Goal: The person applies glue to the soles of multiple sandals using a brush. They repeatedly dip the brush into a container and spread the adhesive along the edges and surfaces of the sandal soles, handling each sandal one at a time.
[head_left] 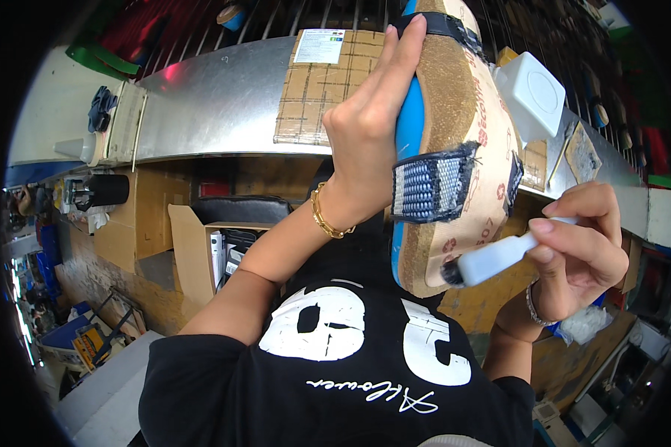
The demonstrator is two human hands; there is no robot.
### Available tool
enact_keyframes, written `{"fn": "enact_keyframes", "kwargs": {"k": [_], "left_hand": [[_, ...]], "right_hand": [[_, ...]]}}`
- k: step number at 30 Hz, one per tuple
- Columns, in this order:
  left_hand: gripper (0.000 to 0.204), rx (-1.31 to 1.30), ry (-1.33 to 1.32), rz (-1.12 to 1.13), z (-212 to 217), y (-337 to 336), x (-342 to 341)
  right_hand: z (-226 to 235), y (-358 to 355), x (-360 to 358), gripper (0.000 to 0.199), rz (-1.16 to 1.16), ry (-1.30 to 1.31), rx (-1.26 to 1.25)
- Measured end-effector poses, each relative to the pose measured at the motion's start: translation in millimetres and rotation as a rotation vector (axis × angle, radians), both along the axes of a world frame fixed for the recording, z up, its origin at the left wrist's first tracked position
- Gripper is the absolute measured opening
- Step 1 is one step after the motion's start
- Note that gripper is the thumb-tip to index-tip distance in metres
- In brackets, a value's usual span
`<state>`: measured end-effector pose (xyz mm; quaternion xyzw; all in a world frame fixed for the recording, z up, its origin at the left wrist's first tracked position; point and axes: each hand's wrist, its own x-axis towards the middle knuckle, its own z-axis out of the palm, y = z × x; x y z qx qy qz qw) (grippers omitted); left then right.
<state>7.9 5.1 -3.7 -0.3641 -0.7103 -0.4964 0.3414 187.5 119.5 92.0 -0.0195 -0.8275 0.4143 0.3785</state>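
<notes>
Raised in front of me is a sandal upper on a blue shoe last (408,134), its underside turned up. A brown cork-like layer (441,82) and a pale printed insole sheet (487,179) cover that face. Folded over it is a grey-blue woven strap (434,185), with a dark strap higher up. My left hand (365,123) grips the last from its left side, fingers closed round it. My right hand (585,246) pinches a white-handled brush (496,257). The brush's dark bristles touch the lower end of the sole, or sit just over it.
A metal bench (209,97) runs across ahead, bearing a flat cardboard piece (328,89) with a white label. A white plastic container (533,93) stands behind the last, on the right. Dark bars (276,16) lie beyond the bench. Below left is an open cardboard box (190,242).
</notes>
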Motion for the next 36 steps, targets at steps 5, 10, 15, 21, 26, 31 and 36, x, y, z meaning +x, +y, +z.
{"fn": "enact_keyframes", "kwargs": {"k": [5,10,15,21,26,31,36], "left_hand": [[0.062,0.058,0.007,-0.017,8.2,-2.5,2.7],[0.064,0.038,0.036,-0.002,13.9,-6.5,7.0],[0.067,0.022,-0.029,-0.005,11.1,-5.4,4.1],[0.069,0.009,-0.084,0.042,8.1,-5.3,-0.1],[0.067,-0.046,-0.149,-0.044,7.9,-13.5,-3.2],[0.067,-0.116,-0.278,-0.077,6.0,-20.8,-5.3],[0.07,-0.106,-0.331,-0.211,3.7,-25.4,-8.2]], "right_hand": [[-3.4,-1.9,-10.2,0.03,-0.155,0.065,0.099],[-0.3,-3.1,-8.0,0.032,-0.071,0.046,0.131],[-4.6,-12.0,-0.1,0.035,-0.181,-0.017,0.085],[-9.1,-32.2,5.9,0.038,-0.226,0.163,0.588],[-5.6,-34.4,0.3,0.044,-0.306,0.029,0.256],[-5.8,-35.3,-4.6,0.037,0.032,0.084,0.298],[-8.4,-30.3,-4.2,0.038,0.018,0.007,0.29]]}}
